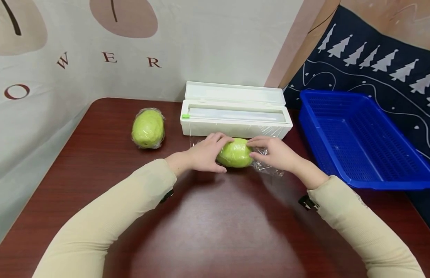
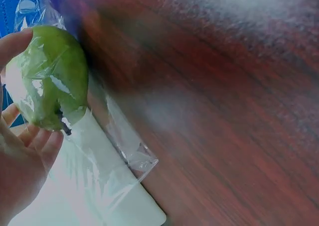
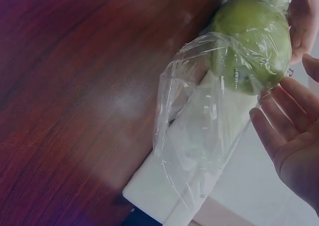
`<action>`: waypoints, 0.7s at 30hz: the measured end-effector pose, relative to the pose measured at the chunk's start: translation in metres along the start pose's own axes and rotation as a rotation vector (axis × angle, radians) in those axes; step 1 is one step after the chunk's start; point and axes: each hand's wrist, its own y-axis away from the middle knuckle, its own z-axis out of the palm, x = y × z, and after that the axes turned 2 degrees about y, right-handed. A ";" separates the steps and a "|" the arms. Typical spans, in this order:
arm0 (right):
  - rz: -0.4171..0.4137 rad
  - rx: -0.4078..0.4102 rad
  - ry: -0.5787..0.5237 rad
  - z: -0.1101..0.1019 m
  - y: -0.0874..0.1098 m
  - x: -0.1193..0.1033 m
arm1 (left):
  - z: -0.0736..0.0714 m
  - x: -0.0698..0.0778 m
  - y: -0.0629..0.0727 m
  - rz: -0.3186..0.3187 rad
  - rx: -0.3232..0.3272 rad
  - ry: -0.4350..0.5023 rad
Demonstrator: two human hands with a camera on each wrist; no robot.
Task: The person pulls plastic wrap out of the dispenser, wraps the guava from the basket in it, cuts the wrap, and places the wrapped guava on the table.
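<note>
A green guava (image 1: 236, 153) lies in clear cling film in front of the white cling film box (image 1: 236, 127). My left hand (image 1: 209, 152) grips its left side, with the thumb and fingers (image 2: 50, 144) on opposite sides in the left wrist view. At the right end, my right hand (image 1: 275, 152) touches the guava with fairly straight fingertips; its palm is bare in the right wrist view. Loose film (image 3: 199, 116) spreads out from the fruit on this side. More film (image 2: 127, 146) hangs past the guava's stem end in the left wrist view.
Another guava (image 1: 148, 128), wrapped in film, sits at the back left of the brown table (image 1: 215, 231). The box's lid (image 1: 236, 94) stands raised, and a green slider (image 1: 185, 116) shows at its left. A blue plastic basket (image 1: 340, 154) stands at the right.
</note>
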 end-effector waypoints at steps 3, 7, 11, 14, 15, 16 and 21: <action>0.016 -0.003 -0.013 0.000 -0.003 0.002 | -0.002 -0.002 -0.003 -0.006 -0.004 0.020; 0.028 -0.008 -0.017 0.000 -0.007 0.004 | -0.003 -0.005 -0.007 -0.026 -0.013 0.045; 0.037 -0.031 -0.019 0.000 -0.012 0.006 | -0.003 -0.007 -0.009 -0.047 -0.027 0.055; 0.048 -0.054 -0.029 -0.001 -0.015 0.008 | -0.004 -0.007 -0.010 -0.056 -0.034 0.058; 0.051 -0.059 -0.032 -0.001 -0.015 0.009 | -0.004 -0.007 -0.010 -0.058 -0.036 0.057; 0.053 -0.062 -0.037 -0.001 -0.016 0.009 | -0.003 -0.008 -0.011 -0.057 -0.036 0.057; 0.056 -0.068 -0.055 -0.003 -0.020 0.011 | -0.004 -0.010 -0.013 -0.062 -0.037 0.054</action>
